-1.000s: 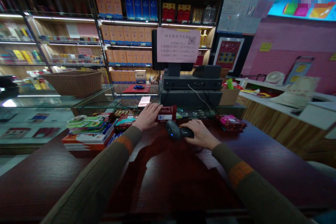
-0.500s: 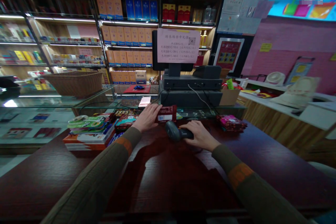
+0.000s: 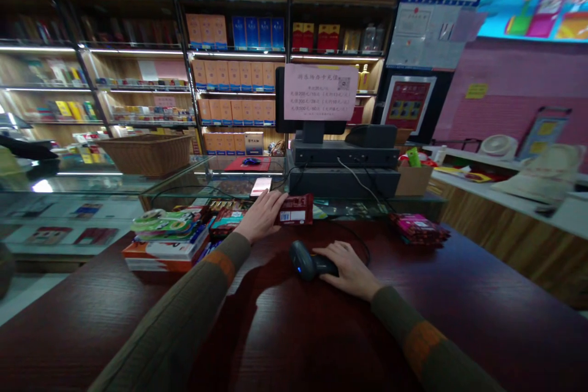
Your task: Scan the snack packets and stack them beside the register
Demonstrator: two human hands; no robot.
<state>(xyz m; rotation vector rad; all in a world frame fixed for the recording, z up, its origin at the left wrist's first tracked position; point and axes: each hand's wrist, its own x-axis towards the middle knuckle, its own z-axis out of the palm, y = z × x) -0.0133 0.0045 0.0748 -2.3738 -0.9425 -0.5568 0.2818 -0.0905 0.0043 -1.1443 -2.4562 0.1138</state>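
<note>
My left hand [image 3: 263, 217] is closed on the left end of a dark red packet [image 3: 297, 209], whose white barcode label faces me. My right hand [image 3: 350, 268] is wrapped round the handle of a black barcode scanner [image 3: 305, 262], low over the dark wooden table [image 3: 294, 331]. A small blue light shows on the scanner's head, which points left. Beyond my left hand lies a white slip or phone-like item [image 3: 261, 187]. Several coloured packs [image 3: 227, 218] lie to the left of that hand. A pile of dark red and pink packets [image 3: 420, 229] is on the right.
Boxes with green-topped packs [image 3: 165, 239] stand on the table's left. Behind the table are a glass counter [image 3: 184, 190], a cash register [image 3: 342, 180] with a papered screen [image 3: 319, 93], a wicker basket [image 3: 149, 154] and a cardboard box [image 3: 413, 179]. A cable runs behind the scanner.
My right hand has drawn the scanner back toward me, away from the packet. The scanner's blue light now shows. My left hand still holds the packet, and the view has shifted slightly.
</note>
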